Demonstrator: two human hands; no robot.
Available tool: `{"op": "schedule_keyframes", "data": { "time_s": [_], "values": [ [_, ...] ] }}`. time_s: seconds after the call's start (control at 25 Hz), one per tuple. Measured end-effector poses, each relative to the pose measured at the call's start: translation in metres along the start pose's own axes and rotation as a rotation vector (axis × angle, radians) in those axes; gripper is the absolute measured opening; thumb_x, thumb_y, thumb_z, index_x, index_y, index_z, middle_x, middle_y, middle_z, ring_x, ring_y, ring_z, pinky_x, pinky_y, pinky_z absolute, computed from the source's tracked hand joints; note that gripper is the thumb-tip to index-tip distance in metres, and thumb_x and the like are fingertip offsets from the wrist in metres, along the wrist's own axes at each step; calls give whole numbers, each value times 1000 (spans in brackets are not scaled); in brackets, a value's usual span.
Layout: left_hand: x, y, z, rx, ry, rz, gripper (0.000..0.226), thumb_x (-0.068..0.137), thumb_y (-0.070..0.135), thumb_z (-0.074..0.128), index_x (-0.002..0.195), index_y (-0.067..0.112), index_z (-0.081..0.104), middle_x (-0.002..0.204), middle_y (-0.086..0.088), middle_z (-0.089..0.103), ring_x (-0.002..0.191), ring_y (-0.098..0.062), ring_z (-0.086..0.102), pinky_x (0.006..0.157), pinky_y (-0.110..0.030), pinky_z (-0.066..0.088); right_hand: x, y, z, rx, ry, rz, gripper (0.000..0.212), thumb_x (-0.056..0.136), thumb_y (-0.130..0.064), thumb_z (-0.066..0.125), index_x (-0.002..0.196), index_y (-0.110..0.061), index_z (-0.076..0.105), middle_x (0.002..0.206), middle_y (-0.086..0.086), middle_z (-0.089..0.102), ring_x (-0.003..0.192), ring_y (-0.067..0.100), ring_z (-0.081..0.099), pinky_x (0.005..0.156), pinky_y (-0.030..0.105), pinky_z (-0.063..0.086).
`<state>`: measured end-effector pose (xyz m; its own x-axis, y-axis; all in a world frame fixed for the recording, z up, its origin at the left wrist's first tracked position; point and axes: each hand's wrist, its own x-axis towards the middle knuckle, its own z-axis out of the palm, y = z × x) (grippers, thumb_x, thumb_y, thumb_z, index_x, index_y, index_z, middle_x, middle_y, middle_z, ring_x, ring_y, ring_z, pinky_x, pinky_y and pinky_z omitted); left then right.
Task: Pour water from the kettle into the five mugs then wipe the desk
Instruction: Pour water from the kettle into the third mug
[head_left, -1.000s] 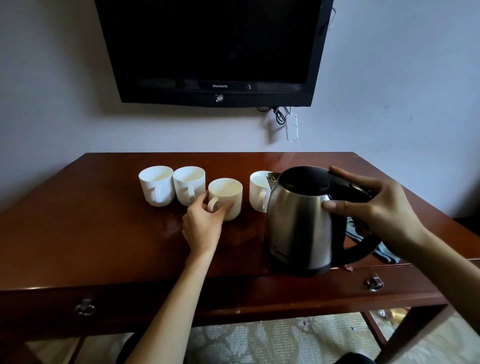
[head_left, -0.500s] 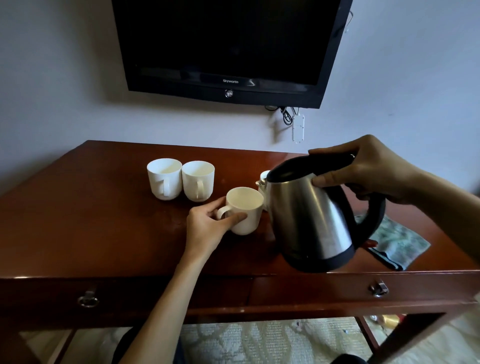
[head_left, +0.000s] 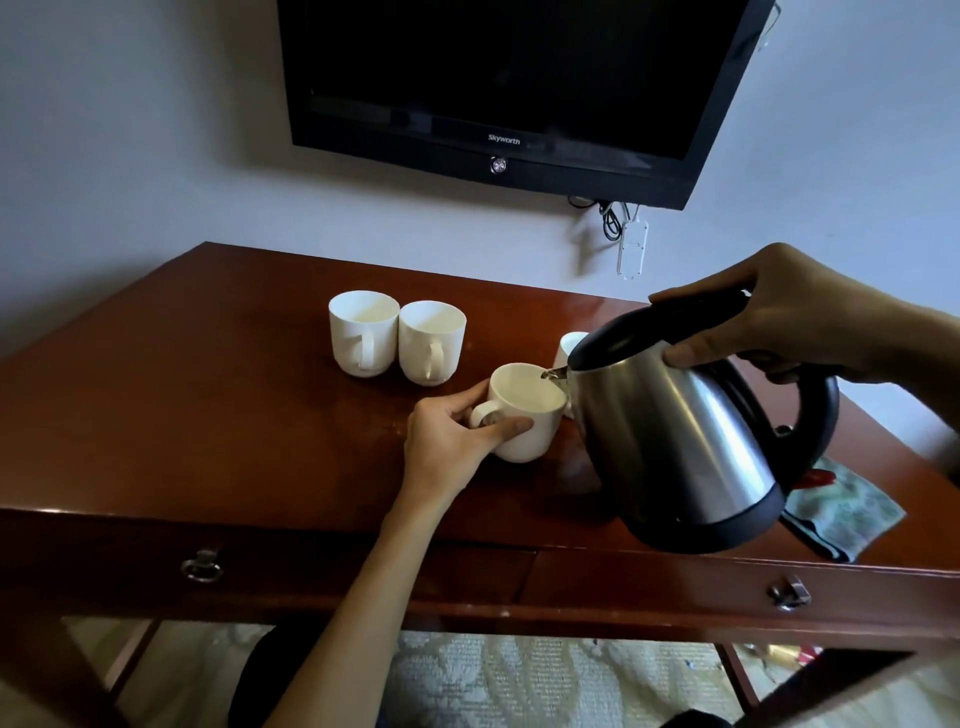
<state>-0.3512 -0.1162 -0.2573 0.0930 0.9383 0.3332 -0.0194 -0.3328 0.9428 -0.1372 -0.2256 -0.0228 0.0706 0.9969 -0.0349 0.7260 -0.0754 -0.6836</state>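
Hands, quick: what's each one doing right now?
Left hand: holding the mug by its handle.
Right hand: gripping the kettle handle, tilted.

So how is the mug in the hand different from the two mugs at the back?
The held mug is gripped by the left hand under the kettle spout; the back mugs stand untouched, side by side. The held mug sits nearer the desk front. All are white, upright, with handles.

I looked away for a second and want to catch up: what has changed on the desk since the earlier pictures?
The right hand has lifted the kettle off the desk and tipped it, spout over the mug that the left hand holds; that mug has come forward out of the row. The two left mugs and the cloth stayed put.
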Motion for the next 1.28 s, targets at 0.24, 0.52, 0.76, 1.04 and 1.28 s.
{"op": "schedule_keyframes", "data": {
  "time_s": [0.24, 0.52, 0.76, 1.04, 1.28],
  "values": [
    [0, -1, 0, -6, -10, -9, 81, 57, 56, 90, 126, 17, 73, 115, 7, 77, 108, -3, 71, 94, -43, 60, -1, -1, 2, -11, -1, 4, 56, 53, -22, 91, 108, -26, 80, 45, 2, 30, 37, 16, 23, 40, 20, 27],
    [-1, 2, -1, -5, -20, -11, 84, 58, 58, 89, 128, 15, 72, 117, 4, 77, 110, -6, 71, 94, -43, 60, -2, -3, 1, -38, -19, 16, 58, 52, -25, 91, 109, -27, 80, 45, 4, 31, 38, 18, 24, 39, 23, 28],
    [-4, 5, -2, 9, -4, -6, 91, 55, 65, 87, 129, 14, 71, 113, 2, 78, 102, -12, 74, 86, -44, 63, -2, -3, 0, -35, -32, 27, 60, 51, -26, 92, 109, -27, 80, 47, 6, 31, 41, 19, 24, 41, 26, 28],
    [-5, 9, -1, 15, -5, -5, 79, 61, 48, 89, 129, 12, 70, 117, 4, 76, 106, -4, 71, 90, -38, 62, -2, -1, -1, -50, -31, 23, 55, 59, -20, 91, 112, -25, 78, 47, 7, 33, 40, 19, 27, 40, 26, 30],
    [-5, 9, 0, 3, -6, -1, 72, 66, 37, 91, 129, 10, 69, 117, 1, 76, 107, -7, 72, 89, -39, 62, -1, -1, -2, -52, -35, 20, 54, 62, -17, 90, 114, -25, 78, 45, 6, 34, 38, 18, 27, 38, 25, 32]
  ]
}}
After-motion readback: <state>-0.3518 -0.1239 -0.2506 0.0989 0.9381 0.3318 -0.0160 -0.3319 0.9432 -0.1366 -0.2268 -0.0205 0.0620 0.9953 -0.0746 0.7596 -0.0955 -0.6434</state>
